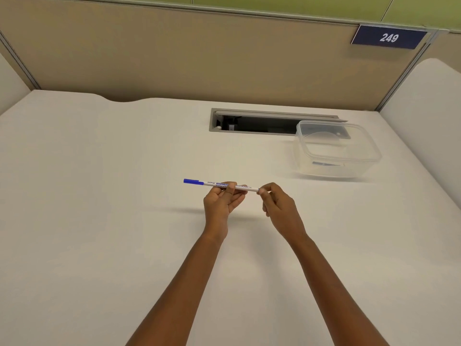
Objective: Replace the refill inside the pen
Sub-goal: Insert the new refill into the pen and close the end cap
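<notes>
A slim white pen [212, 184] with printed lettering and a blue cap at its left end is held level above the middle of the desk. My left hand [223, 199] grips the pen's barrel near its middle, thumb on top. My right hand [277, 204] pinches the pen's right end between thumb and forefinger; that tip is hidden by my fingertips.
A clear plastic container [336, 149] stands at the back right of the white desk [99, 196], with a thin bluish item lying in it. Behind it is an open cable slot [254, 122]. Beige partition walls enclose the desk; a "249" sign [389, 37] hangs at upper right.
</notes>
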Demonstrator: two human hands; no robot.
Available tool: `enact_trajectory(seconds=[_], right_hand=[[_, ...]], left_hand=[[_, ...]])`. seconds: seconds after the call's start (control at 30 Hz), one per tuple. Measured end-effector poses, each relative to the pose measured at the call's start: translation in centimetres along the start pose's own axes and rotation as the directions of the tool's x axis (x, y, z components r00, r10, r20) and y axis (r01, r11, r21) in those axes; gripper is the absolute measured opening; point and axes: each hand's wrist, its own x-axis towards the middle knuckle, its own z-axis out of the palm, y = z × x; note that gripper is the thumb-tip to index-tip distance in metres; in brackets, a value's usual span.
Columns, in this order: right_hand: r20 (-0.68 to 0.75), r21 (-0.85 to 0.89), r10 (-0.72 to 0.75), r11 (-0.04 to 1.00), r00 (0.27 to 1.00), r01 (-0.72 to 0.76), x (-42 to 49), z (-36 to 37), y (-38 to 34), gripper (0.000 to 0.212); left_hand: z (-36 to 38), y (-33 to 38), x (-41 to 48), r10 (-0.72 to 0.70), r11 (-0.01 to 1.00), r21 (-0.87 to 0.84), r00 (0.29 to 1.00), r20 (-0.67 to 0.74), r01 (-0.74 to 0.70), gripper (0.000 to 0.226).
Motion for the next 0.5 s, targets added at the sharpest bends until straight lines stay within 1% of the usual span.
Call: enact_trajectory(seconds=[0.07, 0.23, 0.33, 0.5], right_hand=[[-0.007, -0.04, -0.055, 0.998, 0.998, 0.054, -0.1, 0.0, 0.2, 0.013], [-0.04, -0.099, -0.076, 0.993, 0.996, 0.072, 0.2, -0.2, 0.2, 0.017], [-0.016, -0.067, -0.027, 0.997, 0.999, 0.026, 0.7, -0.5, 0.2, 0.025], [0.069, 0.063, 0.114, 0.991, 0.991, -0.118, 1.1, -0.4, 0.5, 0.035]], left_hand=[[0.0, 0.1, 0.0, 0.001, 1.0, -0.008, 1.0, 0.004, -0.001, 0.013], [0.0, 0.2, -0.1, -0.007, 1.0, -0.005, 1.0, 0.016, 0.007, 0.013], [0.0, 0.2, 0.0, -0.01, 1.0, 0.012, 0.999, 0.031, 0.01, 0.012], [-0.4, 0.3, 0.1, -0.009, 0.998, 0.055, 0.998, 0.063, 0.005, 0.01]])
